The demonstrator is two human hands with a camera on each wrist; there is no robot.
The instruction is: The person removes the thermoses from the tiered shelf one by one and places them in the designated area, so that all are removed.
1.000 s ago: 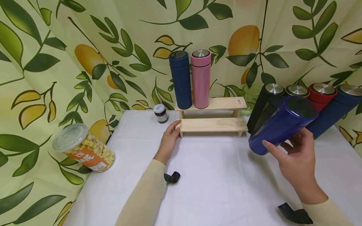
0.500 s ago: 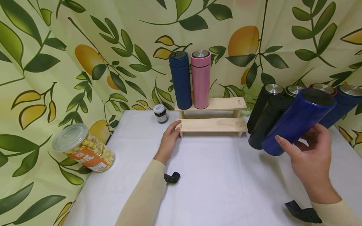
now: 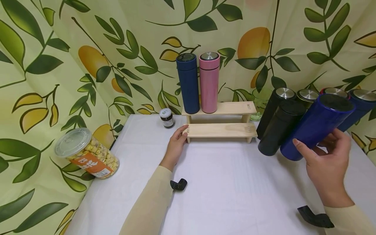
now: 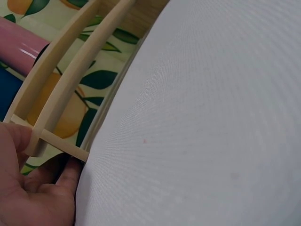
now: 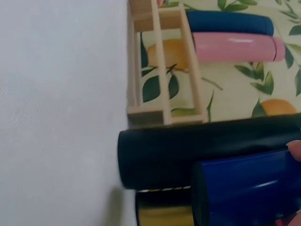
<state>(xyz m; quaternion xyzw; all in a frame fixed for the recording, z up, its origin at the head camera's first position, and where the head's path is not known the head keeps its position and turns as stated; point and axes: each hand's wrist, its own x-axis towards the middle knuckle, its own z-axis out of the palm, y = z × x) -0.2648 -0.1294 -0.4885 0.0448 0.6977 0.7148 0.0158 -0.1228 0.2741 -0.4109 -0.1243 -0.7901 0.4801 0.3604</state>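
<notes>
Compared with a second ago, the right hand (image 3: 330, 166) has shifted toward the person's right, its thumb and fingers gripping a glossy royal-blue cylindrical bottle (image 3: 318, 127) that leans in the head view; in the right wrist view its base is clear of the worktop (image 3: 220, 189). A short matte-black cylindrical bottle (image 3: 280, 129), largely covered then, now shows almost whole just beside it, while a red bottle with a steel lid (image 3: 335, 92) has become mostly hidden. The left hand (image 3: 176, 140) stays where it was, holding the left end of the lower tier of a pale two-tier wooden stand (image 3: 220, 130). On the upper tier, a matte navy bottle (image 3: 188, 85) and a pink metallic bottle (image 3: 209, 85) stand unchanged, side by side. White cloth covers the worktop. On it, left of the stand, sits a small dark jar with a pale lid (image 3: 167, 118); nearer the left edge is a clear plastic tub of yellow pieces with an orange label (image 3: 88, 153). Behind hangs cream fabric printed with green leaves and orange fruit (image 3: 117, 32).
</notes>
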